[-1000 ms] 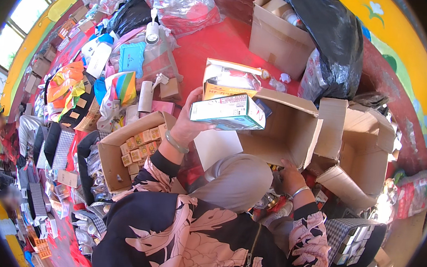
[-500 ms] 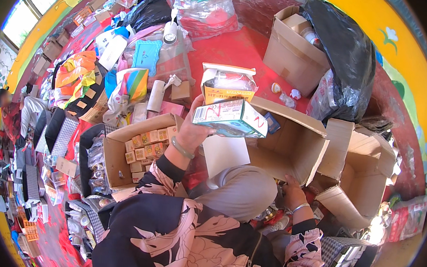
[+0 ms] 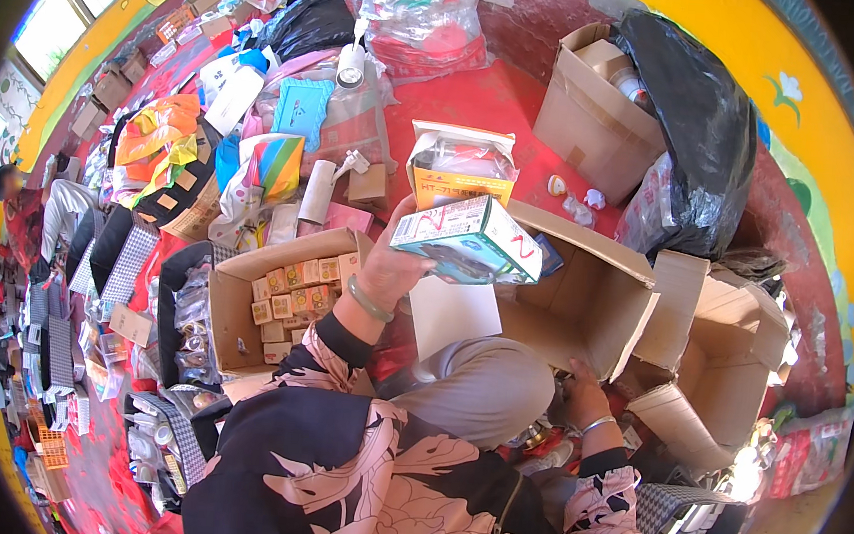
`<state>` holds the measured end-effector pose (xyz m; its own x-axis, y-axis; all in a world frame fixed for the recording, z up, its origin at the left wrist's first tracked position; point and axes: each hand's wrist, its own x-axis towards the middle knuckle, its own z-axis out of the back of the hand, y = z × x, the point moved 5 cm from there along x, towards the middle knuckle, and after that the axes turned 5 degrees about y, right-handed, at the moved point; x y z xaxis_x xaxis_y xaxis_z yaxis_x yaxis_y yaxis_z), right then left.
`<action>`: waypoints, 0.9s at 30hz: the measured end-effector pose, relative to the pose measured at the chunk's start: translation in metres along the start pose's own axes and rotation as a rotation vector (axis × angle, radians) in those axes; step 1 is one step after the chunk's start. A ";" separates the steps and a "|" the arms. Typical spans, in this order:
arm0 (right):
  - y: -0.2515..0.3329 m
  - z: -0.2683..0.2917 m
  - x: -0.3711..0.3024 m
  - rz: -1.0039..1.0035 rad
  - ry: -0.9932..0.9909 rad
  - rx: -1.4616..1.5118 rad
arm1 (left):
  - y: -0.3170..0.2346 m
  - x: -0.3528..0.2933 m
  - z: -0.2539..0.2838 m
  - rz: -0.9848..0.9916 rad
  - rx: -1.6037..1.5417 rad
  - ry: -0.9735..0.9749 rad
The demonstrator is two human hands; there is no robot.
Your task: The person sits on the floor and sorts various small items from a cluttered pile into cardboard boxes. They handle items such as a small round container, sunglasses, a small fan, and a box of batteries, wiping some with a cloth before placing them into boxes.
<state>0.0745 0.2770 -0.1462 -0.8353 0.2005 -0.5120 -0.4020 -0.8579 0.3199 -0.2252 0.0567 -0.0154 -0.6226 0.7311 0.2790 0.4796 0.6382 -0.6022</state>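
Raised over the open cardboard box (image 3: pixel 583 320), my left hand (image 3: pixel 390 269) is closed around a small white and green carton (image 3: pixel 469 238). Just beyond that carton is an orange and white box (image 3: pixel 463 169) with a clear wrapped item in its top; whether my hand grips it too, I cannot tell. Down by the near right corner of the cardboard box is my right hand (image 3: pixel 587 398), its fingertips partly hidden among small items. A white flap or card (image 3: pixel 455 317) stands under the carton, in front of my knee.
Small cartons fill a cardboard box (image 3: pixel 232 317) on the left. Another open cardboard box (image 3: pixel 710 370) lies to the right. Beyond stand a tall box (image 3: pixel 599 120) and a black plastic bag (image 3: pixel 695 117). Bags and goods crowd the red floor; a person (image 3: pixel 26 205) sits far left.
The carton in my left hand has tilted slightly and shifted a little to the right. My right hand stays low by the box corner. The whole view has shifted slightly.
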 end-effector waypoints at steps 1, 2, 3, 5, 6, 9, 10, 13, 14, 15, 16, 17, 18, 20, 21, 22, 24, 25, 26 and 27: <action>0.002 0.002 -0.001 0.005 -0.001 0.005 | 0.001 0.000 0.000 -0.002 -0.001 0.002; 0.003 0.003 -0.003 0.009 -0.002 0.010 | 0.003 0.000 0.000 -0.003 -0.003 0.005; 0.001 0.002 -0.001 0.050 -0.048 0.003 | 0.005 0.000 0.001 0.011 0.008 -0.002; 0.000 0.006 0.000 0.122 -0.137 -0.014 | 0.012 -0.003 0.002 0.042 0.024 -0.016; -0.003 0.006 0.000 0.124 -0.133 0.030 | 0.017 -0.003 0.003 0.054 0.022 -0.030; -0.015 0.012 0.008 0.138 -0.186 0.196 | 0.032 -0.004 0.002 0.121 -0.005 -0.059; -0.019 0.016 0.011 0.146 -0.245 0.263 | 0.039 -0.003 0.000 0.145 -0.012 -0.066; -0.024 0.032 0.024 0.150 -0.397 0.485 | 0.056 -0.003 -0.008 0.183 -0.023 -0.097; -0.022 0.039 0.030 0.139 -0.430 0.569 | 0.060 -0.001 -0.010 0.201 -0.031 -0.081; -0.014 0.050 0.029 0.176 -0.576 0.444 | 0.062 0.000 -0.012 0.219 -0.038 -0.064; -0.012 0.057 0.032 0.061 -0.551 0.586 | 0.066 0.002 -0.014 0.239 -0.044 -0.046; -0.009 0.066 0.032 -0.060 -0.526 0.724 | 0.073 0.003 -0.012 0.243 -0.041 -0.047; -0.012 0.069 0.032 -0.176 -0.500 0.869 | 0.078 0.006 -0.009 0.245 -0.005 -0.044; -0.043 0.045 0.052 -0.072 -0.630 1.098 | 0.088 0.012 -0.004 0.249 0.053 -0.034; -0.053 0.037 0.064 -0.003 -0.682 1.212 | 0.090 0.014 -0.003 0.256 0.063 -0.037; -0.048 0.040 0.060 -0.004 -0.678 1.343 | 0.098 0.016 0.002 0.271 0.065 -0.026; -0.045 0.050 0.055 0.006 -0.800 1.407 | 0.107 0.018 0.010 0.291 0.084 -0.020; -0.038 0.059 0.049 0.048 -0.852 1.435 | 0.110 0.019 0.013 0.296 0.095 -0.025; -0.035 0.070 0.041 0.081 -0.835 1.421 | 0.112 0.019 0.011 0.310 0.101 -0.009; -0.031 0.080 0.033 0.114 -0.817 1.407 | 0.113 0.018 0.009 0.324 0.107 0.007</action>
<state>0.0294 0.3481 -0.1086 -0.6641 0.7461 -0.0472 0.0494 0.1067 0.9931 -0.1879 0.1399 -0.0856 -0.4439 0.8937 0.0653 0.5840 0.3438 -0.7353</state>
